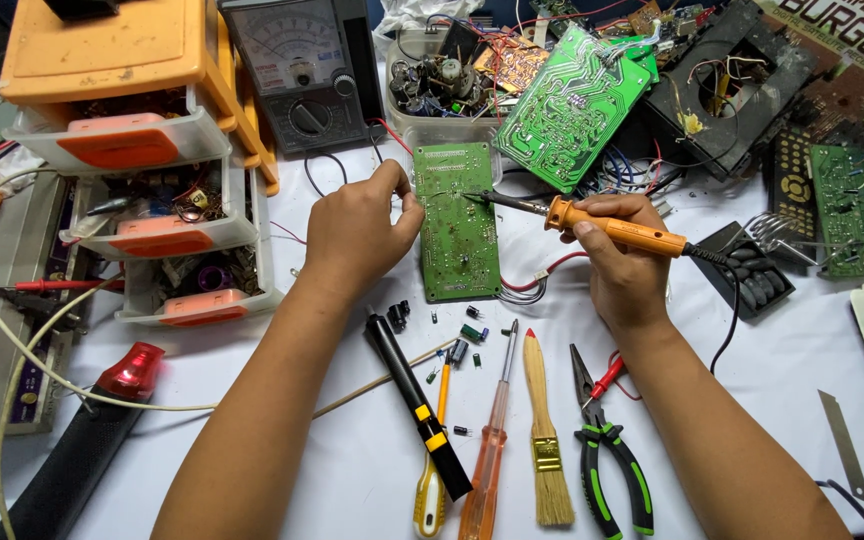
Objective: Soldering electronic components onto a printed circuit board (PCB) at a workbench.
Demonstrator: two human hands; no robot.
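My right hand (pixel 624 265) grips an orange soldering iron (pixel 617 228), its dark tip touching the upper right part of a green circuit board (pixel 458 225) lying on the white table. My left hand (pixel 357 235) rests at the board's left edge, fingers pinched around a thin solder wire that reaches toward the iron's tip. Small loose components (pixel 470 332) lie just below the board.
Below the board lie a black pen-shaped tool (pixel 417 405), screwdrivers (pixel 487 455), a brush (pixel 546 440) and green-handled pliers (pixel 607 455). An orange-and-white drawer unit (pixel 142 160) stands at left, an analog multimeter (pixel 297 75) behind. More green boards (pixel 567 105) and a remote control (pixel 792 180) crowd the far right.
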